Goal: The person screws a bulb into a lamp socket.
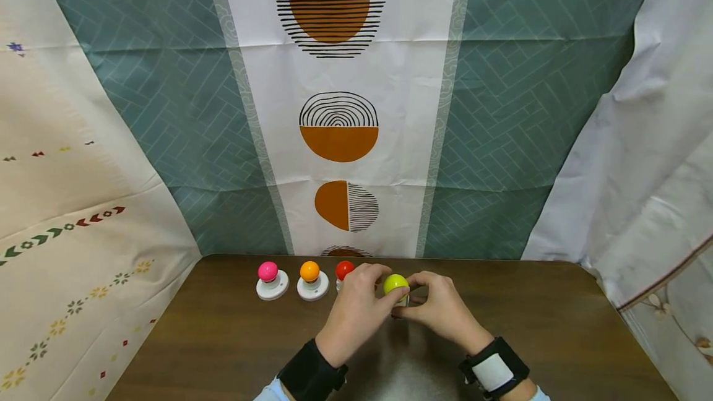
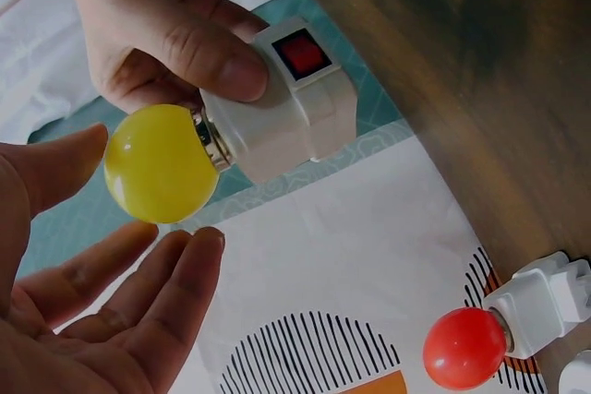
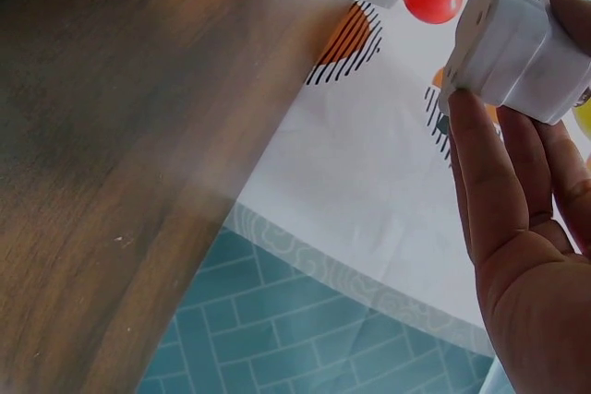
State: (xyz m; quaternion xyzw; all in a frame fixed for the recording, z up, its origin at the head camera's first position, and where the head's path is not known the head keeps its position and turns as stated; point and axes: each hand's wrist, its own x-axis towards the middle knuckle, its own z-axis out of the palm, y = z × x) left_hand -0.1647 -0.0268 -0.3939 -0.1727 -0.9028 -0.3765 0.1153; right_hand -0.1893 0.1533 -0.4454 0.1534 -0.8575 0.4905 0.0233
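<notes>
In the head view both hands meet over the table around a yellow light bulb (image 1: 395,283). My right hand (image 1: 445,311) grips a white lamp socket (image 2: 282,122) with a red rocker switch (image 2: 302,53), its thumb pressed on the housing. The bulb's metal screw base shows at the socket's mouth. My left hand (image 1: 356,311) pinches the bulb's round end lightly with thumb and fingertips, the other fingers extended beneath it. From the right wrist, fingers (image 3: 489,163) show under the socket, while most of the bulb falls outside that view.
Left of the hands stand a pink bulb (image 1: 268,271), an orange bulb (image 1: 309,270) and a red bulb (image 1: 344,268), partly behind the left hand. White round bases (image 1: 273,291) carry the pink and orange ones. A patterned cloth (image 1: 390,215) hangs behind the brown table (image 1: 223,339).
</notes>
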